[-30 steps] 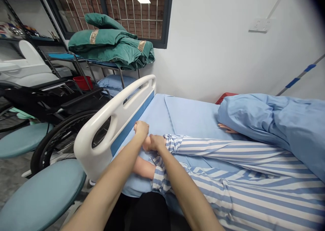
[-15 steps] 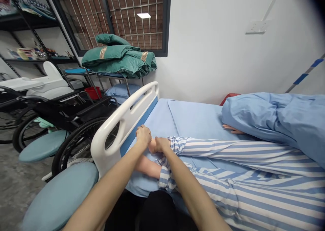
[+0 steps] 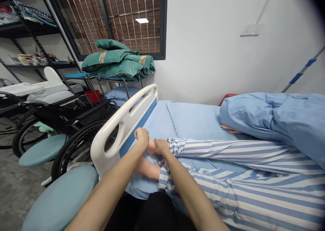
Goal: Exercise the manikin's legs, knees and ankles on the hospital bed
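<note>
White wall with socket plate at upper right; dark-framed window at upper left, metal bars against brick, bright rectangular patches on the pane; black shelving, wheelchair and blue-green round stools at left, grey floor.

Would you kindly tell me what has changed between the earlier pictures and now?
Mainly the view: the camera has turned slightly, bringing more of the shelves into sight at upper left since the first picture. The left hand, at the front of the farther foot, looks more curled than half a second ago. Nothing was visibly let go. The right hand stays clasped on that foot's ankle; the footboard stays put.
</note>
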The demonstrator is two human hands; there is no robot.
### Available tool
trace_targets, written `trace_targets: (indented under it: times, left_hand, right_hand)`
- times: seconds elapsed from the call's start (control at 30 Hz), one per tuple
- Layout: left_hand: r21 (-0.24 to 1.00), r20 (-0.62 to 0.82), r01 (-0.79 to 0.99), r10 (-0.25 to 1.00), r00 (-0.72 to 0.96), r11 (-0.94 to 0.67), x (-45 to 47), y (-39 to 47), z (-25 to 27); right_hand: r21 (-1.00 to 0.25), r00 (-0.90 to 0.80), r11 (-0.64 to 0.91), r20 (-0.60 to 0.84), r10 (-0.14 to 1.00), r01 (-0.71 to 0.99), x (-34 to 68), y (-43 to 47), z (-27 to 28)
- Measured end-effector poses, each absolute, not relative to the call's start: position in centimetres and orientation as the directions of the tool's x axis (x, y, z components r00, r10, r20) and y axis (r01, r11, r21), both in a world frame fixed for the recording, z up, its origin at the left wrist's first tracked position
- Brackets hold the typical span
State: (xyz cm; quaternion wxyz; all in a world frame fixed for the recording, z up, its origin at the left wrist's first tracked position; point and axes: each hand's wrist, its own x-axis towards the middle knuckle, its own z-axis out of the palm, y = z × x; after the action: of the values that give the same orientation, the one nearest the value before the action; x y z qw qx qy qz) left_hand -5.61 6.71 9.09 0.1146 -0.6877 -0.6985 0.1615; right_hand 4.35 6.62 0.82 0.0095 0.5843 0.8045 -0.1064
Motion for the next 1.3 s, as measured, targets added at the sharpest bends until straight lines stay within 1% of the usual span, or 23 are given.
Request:
trace_targets:
  times: [0.1,0.2,0.37,0.47,0.57,0.7,0.87,1.07,1.13,1.2,1.27,1.3]
  left_hand:
    - [-0.439,-0.084,0.898,0.994,-0.071,0.027,-5.5,7.5,8.4]
    - [-0.498,-0.067,0.864,0.99,-0.126,0.076,-5.3,8.1,7.7]
    - [-0.468,-0.031,0.881,0.995,-0.095,0.069,-4.8,8.6,6.9]
    - [-0.463,-0.041,0.885,0.996,-0.085,0.057,-4.5,8.7,6.6]
    - [-0.483,-0.115,0.876,0.991,-0.062,-0.002,-4.2,8.8,6.5]
    - [-0.459,-0.235,0.878,0.972,0.028,-0.137,-3.8,9.3,6.6]
    - [-0.438,-0.254,0.883,0.966,0.055,-0.166,-3.8,10.0,6.4]
    - [-0.346,-0.219,0.916,0.967,0.13,-0.202,-4.3,9.9,6.3]
    - [-0.336,-0.196,0.919,0.97,0.145,-0.205,-4.3,9.3,6.6]
    - [-0.38,-0.122,0.913,0.986,0.112,-0.151,-4.3,8.5,6.8]
    - [-0.429,-0.016,0.903,0.999,0.029,-0.033,-4.3,7.7,7.0]
    - [-0.434,0.022,0.901,1.0,-0.012,0.02,-4.4,7.3,7.1]
  right_hand:
    - [-0.159,-0.318,0.297,-0.132,0.939,0.942,4.4,6.7,0.6]
    - [-0.158,-0.316,0.295,-0.129,0.94,0.942,4.3,6.9,0.4]
    - [-0.165,-0.312,0.288,-0.149,0.938,0.943,4.3,7.2,0.1]
    - [-0.162,-0.309,0.284,-0.157,0.938,0.945,4.3,7.4,0.1]
    - [-0.157,-0.312,0.289,-0.151,0.938,0.944,4.3,7.4,0.2]
    - [-0.158,-0.32,0.3,-0.128,0.939,0.941,4.4,7.5,0.0]
    - [-0.182,-0.322,0.294,-0.147,0.935,0.938,4.4,8.0,-0.4]
    - [-0.147,-0.3,0.276,-0.177,0.938,0.95,4.3,8.0,-0.3]
    - [-0.134,-0.303,0.283,-0.171,0.937,0.95,4.4,7.9,-0.1]
    - [-0.129,-0.309,0.289,-0.169,0.936,0.948,4.4,7.9,0.0]
    - [-0.138,-0.327,0.306,-0.174,0.929,0.942,4.4,7.8,0.1]
    - [-0.142,-0.335,0.313,-0.181,0.925,0.939,4.5,7.8,0.2]
